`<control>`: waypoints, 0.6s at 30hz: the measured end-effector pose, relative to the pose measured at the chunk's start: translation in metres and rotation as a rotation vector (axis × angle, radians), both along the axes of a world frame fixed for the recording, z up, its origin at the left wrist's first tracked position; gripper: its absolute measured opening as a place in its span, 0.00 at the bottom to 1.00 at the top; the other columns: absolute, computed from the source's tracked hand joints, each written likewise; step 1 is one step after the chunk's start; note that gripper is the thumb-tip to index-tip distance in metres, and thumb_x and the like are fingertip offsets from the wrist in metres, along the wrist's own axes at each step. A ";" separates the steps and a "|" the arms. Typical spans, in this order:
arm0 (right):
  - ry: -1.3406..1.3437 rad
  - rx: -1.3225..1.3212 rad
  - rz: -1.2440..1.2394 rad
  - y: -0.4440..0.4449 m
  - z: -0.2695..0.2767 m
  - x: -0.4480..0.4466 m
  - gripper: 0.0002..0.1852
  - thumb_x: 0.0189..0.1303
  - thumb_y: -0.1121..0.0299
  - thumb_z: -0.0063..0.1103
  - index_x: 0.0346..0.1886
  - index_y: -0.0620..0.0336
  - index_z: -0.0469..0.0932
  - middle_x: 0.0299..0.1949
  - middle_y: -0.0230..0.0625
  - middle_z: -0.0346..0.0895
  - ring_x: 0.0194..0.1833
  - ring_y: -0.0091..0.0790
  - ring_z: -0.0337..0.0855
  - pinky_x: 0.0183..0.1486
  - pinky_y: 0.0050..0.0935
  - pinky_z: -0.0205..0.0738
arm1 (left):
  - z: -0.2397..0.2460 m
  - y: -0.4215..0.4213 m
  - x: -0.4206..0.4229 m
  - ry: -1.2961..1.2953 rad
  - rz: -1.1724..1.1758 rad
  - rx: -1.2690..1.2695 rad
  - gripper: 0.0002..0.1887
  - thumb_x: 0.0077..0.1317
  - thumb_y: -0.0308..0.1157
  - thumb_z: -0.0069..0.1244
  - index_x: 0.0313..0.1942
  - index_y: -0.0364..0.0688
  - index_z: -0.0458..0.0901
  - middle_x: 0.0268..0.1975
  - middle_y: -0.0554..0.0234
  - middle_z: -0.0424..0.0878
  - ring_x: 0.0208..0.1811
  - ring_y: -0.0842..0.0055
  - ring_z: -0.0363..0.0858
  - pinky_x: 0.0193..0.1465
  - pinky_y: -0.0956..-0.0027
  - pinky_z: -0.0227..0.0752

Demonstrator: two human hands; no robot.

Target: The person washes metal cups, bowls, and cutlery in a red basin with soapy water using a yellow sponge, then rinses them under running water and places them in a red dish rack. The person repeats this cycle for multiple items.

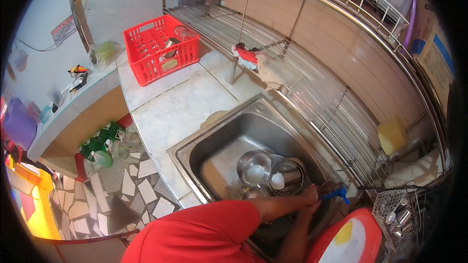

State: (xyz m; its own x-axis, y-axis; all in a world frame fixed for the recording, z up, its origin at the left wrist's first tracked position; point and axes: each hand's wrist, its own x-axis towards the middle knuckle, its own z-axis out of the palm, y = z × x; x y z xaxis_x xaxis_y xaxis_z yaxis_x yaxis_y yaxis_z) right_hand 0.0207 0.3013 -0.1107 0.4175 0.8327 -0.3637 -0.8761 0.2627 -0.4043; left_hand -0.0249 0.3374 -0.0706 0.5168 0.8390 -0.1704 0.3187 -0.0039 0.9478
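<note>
My left hand (310,194) is at the right side of the steel sink (215,186), beside a blue plastic piece (338,194) at the rim. My right hand (309,210) is just below it, close against or touching it. The fingers of both are too small and overlapped to show any grip. In the basin stand a round metal pot (243,166) and a second metal pot (301,175). Each has a white rounded thing in it, and the second also holds a metal cup (292,178). Another metal vessel (257,192) is partly hidden by my left forearm.
A red plastic crate (157,71) with a metal cup and clear glassware stands on the tiled counter (172,98). Metal racks (325,131) run behind the sink. At right are a red-and-white basin (369,226) and a wire basket (380,208) of metal utensils. Green bottles (102,157) stand on the floor.
</note>
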 end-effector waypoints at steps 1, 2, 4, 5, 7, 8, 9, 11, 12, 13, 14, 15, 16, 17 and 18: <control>-0.077 0.038 0.004 -0.004 0.006 -0.004 0.29 0.60 0.45 0.37 0.56 0.56 0.65 0.45 0.39 0.72 0.38 0.33 0.75 0.41 0.33 0.72 | 0.010 -0.006 -0.003 0.098 0.041 0.151 0.24 0.55 0.37 0.48 0.53 0.41 0.69 0.38 0.49 0.79 0.40 0.58 0.79 0.40 0.53 0.72; -0.107 0.110 0.066 -0.008 0.012 -0.008 0.29 0.60 0.45 0.36 0.56 0.56 0.65 0.46 0.39 0.72 0.39 0.34 0.75 0.42 0.34 0.72 | 0.017 -0.009 -0.005 0.217 0.048 0.296 0.25 0.54 0.36 0.47 0.54 0.41 0.68 0.40 0.46 0.80 0.42 0.55 0.80 0.41 0.50 0.72; -0.161 0.254 0.191 -0.012 0.023 -0.014 0.29 0.60 0.44 0.35 0.55 0.55 0.66 0.46 0.39 0.72 0.41 0.37 0.75 0.45 0.36 0.71 | 0.027 -0.011 -0.010 0.208 0.017 0.301 0.25 0.54 0.36 0.47 0.54 0.41 0.68 0.40 0.45 0.79 0.42 0.53 0.79 0.40 0.49 0.72; -0.184 0.329 0.255 -0.014 0.027 -0.016 0.29 0.60 0.44 0.34 0.55 0.54 0.66 0.46 0.39 0.72 0.43 0.38 0.75 0.46 0.37 0.71 | 0.030 -0.009 -0.012 0.219 -0.014 0.303 0.25 0.54 0.36 0.47 0.53 0.41 0.69 0.40 0.45 0.79 0.42 0.53 0.79 0.40 0.49 0.72; -0.184 0.322 0.274 -0.018 0.032 -0.020 0.28 0.61 0.44 0.33 0.54 0.53 0.66 0.46 0.39 0.73 0.45 0.40 0.74 0.47 0.39 0.70 | 0.031 -0.006 -0.015 0.242 -0.072 0.310 0.24 0.54 0.37 0.48 0.53 0.41 0.69 0.40 0.44 0.79 0.42 0.51 0.79 0.40 0.48 0.72; -0.161 0.241 0.227 -0.020 0.031 -0.022 0.27 0.61 0.44 0.33 0.54 0.52 0.67 0.47 0.38 0.73 0.46 0.41 0.74 0.47 0.39 0.70 | 0.031 -0.004 -0.015 0.244 -0.081 0.319 0.24 0.54 0.37 0.48 0.52 0.41 0.69 0.40 0.43 0.79 0.42 0.51 0.78 0.40 0.48 0.71; -0.138 0.152 0.205 -0.021 0.029 -0.023 0.27 0.61 0.44 0.33 0.54 0.52 0.67 0.47 0.38 0.73 0.48 0.41 0.74 0.47 0.40 0.69 | 0.030 -0.003 -0.015 0.261 -0.103 0.318 0.23 0.55 0.37 0.48 0.52 0.41 0.70 0.39 0.46 0.79 0.42 0.54 0.79 0.40 0.49 0.72; -0.164 0.226 0.206 -0.022 0.022 -0.022 0.27 0.61 0.45 0.34 0.54 0.54 0.67 0.47 0.38 0.73 0.50 0.42 0.73 0.49 0.41 0.69 | 0.028 0.000 -0.014 0.263 -0.122 0.294 0.21 0.56 0.37 0.47 0.50 0.42 0.70 0.38 0.50 0.79 0.39 0.57 0.78 0.38 0.53 0.71; -0.199 0.289 0.228 -0.022 0.017 -0.020 0.27 0.61 0.46 0.35 0.54 0.55 0.66 0.48 0.38 0.73 0.51 0.42 0.73 0.50 0.41 0.68 | 0.028 0.001 -0.012 0.231 -0.146 0.243 0.20 0.57 0.37 0.47 0.50 0.42 0.71 0.37 0.52 0.79 0.38 0.59 0.78 0.37 0.54 0.71; -0.218 0.161 0.149 -0.022 0.012 -0.017 0.26 0.62 0.47 0.35 0.54 0.56 0.67 0.48 0.39 0.73 0.51 0.41 0.73 0.51 0.42 0.68 | 0.025 0.002 -0.012 0.190 -0.169 0.185 0.18 0.58 0.37 0.46 0.49 0.42 0.71 0.36 0.53 0.79 0.37 0.61 0.77 0.36 0.56 0.71; -0.260 0.066 0.076 -0.019 0.007 -0.013 0.26 0.62 0.47 0.36 0.53 0.57 0.67 0.48 0.39 0.72 0.51 0.41 0.73 0.52 0.42 0.68 | 0.022 0.004 -0.012 0.141 -0.197 0.113 0.17 0.58 0.37 0.46 0.48 0.43 0.72 0.36 0.55 0.78 0.36 0.63 0.77 0.35 0.58 0.70; -0.305 0.026 0.035 -0.020 0.003 -0.007 0.26 0.63 0.48 0.36 0.53 0.58 0.67 0.49 0.39 0.72 0.51 0.40 0.73 0.54 0.43 0.68 | 0.019 0.008 -0.013 0.055 -0.241 0.003 0.16 0.59 0.37 0.45 0.47 0.43 0.72 0.35 0.57 0.78 0.35 0.65 0.76 0.34 0.60 0.70; -0.321 -0.004 0.029 -0.015 -0.001 -0.003 0.25 0.63 0.49 0.38 0.53 0.59 0.68 0.49 0.39 0.73 0.51 0.39 0.74 0.53 0.43 0.70 | 0.014 0.010 -0.016 -0.036 -0.290 -0.119 0.15 0.60 0.37 0.45 0.47 0.44 0.72 0.34 0.59 0.78 0.33 0.67 0.76 0.33 0.61 0.70; -0.324 -0.060 0.021 -0.012 -0.004 0.000 0.24 0.64 0.51 0.39 0.52 0.60 0.69 0.48 0.40 0.73 0.50 0.38 0.74 0.53 0.42 0.71 | 0.009 0.012 -0.021 -0.124 -0.336 -0.256 0.14 0.61 0.36 0.45 0.46 0.44 0.73 0.34 0.61 0.78 0.32 0.69 0.75 0.32 0.63 0.70; -0.377 -0.077 0.122 -0.012 -0.006 0.002 0.23 0.64 0.52 0.42 0.51 0.60 0.70 0.47 0.39 0.74 0.48 0.37 0.76 0.50 0.40 0.73 | 0.003 0.017 -0.028 -0.190 -0.395 -0.364 0.13 0.61 0.36 0.44 0.45 0.44 0.73 0.33 0.63 0.78 0.31 0.71 0.75 0.31 0.65 0.69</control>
State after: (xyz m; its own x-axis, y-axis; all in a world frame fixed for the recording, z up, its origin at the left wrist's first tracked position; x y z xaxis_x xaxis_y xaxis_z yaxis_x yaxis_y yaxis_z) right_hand 0.0231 0.2893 -0.1168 0.4329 0.8609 -0.2673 -0.6857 0.1220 -0.7175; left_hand -0.0529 0.3546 -0.0680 0.8293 0.4803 -0.2857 0.1829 0.2498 0.9508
